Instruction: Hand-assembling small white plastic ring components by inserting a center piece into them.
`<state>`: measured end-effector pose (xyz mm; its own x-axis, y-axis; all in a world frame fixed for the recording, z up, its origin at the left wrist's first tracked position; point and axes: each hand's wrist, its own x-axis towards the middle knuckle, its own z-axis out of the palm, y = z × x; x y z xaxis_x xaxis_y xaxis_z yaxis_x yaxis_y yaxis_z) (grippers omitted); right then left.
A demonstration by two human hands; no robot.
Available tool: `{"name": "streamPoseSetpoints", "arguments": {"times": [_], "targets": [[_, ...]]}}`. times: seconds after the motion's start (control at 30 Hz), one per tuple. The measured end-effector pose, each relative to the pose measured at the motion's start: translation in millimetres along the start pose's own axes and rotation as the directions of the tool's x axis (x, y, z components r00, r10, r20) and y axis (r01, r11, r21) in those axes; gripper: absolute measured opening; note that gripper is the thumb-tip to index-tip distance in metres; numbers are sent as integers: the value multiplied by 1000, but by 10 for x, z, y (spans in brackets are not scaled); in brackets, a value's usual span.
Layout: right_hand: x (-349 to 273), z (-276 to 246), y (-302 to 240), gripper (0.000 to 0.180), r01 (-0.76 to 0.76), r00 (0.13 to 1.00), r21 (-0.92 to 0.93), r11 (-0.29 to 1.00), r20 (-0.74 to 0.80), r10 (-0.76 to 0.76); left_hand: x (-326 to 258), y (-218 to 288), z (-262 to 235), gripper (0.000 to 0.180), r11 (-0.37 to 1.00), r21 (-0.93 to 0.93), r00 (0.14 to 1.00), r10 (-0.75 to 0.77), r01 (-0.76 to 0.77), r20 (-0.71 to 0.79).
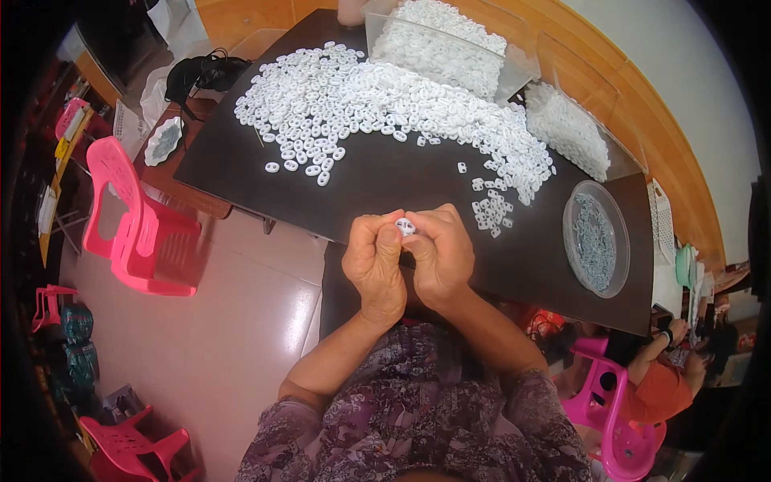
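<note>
In front of my body, at the table's near edge, a small white oval plastic piece with two holes (405, 227) is pinched between both hands. My left hand (375, 261) is closed, its thumb and forefinger on the piece's left side. My right hand (441, 253) is closed on the right side, thumb and forefinger meeting the piece. Fingertips cover part of it. Beyond my hands lies a broad heap of loose white oval pieces (297, 100). Smaller white two-hole pieces (491, 210) are scattered to the right of it.
On the dark table (377, 181) stand a clear bin (522, 68) and another clear bin (626, 157), both holding white pieces. A round clear dish (572, 241) with small grey metal parts sits right. A pink chair (132, 233) stands left; another person's arm (654, 353) shows right.
</note>
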<state>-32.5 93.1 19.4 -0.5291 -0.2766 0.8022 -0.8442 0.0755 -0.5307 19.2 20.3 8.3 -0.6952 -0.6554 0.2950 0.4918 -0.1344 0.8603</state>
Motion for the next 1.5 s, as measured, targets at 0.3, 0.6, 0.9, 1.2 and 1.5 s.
{"name": "streamPoseSetpoints", "arguments": {"times": [0.3,0.6,0.9,1.2,1.5], "targets": [[15,-5,-162,25,-18,998,31,999,-64,20,-76,138,20,18,998,-56,1000,-22,22,-6],[-2,-14,-107,20,38,997,46,998,-75,-35,-105,136,24,18,995,41,995,94,-94,-11],[43,44,-158,17,57,995,58,997,-85,-52,-70,126,15,19,961,119,968,252,-250,4],[31,95,-95,15,111,991,42,993,-80,-107,3,88,-53,17,902,266,939,339,-340,51],[6,98,-33,15,77,995,33,996,-63,-75,57,19,-61,15,874,309,927,359,-375,111]]}}
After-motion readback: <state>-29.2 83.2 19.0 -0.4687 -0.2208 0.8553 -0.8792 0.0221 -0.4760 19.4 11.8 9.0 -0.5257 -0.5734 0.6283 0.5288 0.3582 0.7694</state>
